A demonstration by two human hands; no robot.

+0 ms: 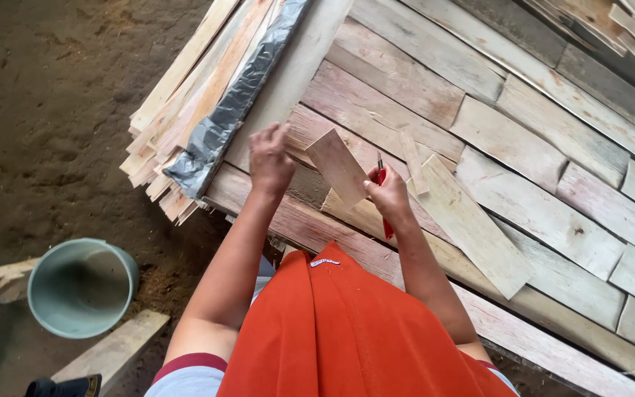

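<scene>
Two hands raised over the work, apart from each other with one thin wood slip (337,167) between them. Right hand (389,195) closed round a red-handled cutter (388,226), thumb pressed to the slip's lower end, so clamped on both at once. Left hand (270,158) curled just beside the slip's upper corner (cannot tell whether touching it or merely near). Slip tilted, held clear above the boards rather than lying on them.

Judging by the layout, well along but unfinished: most of the sheet of pale and pinkish wood pieces (553,213) already laid edge to edge in slanting rows. Still loose on top: one long strip (472,228) lying askew and a narrow sliver (413,160) beside the right hand. Plenty of stock left in the stack of strips (178,103) at the far-left edge, partly under a crumpled grey plastic wrap (237,103).

Below, a bare dirt floor (45,110), a pale green bucket (82,287) and an offcut plank (115,349) near it. Orange cloth (347,331) across the lap.
</scene>
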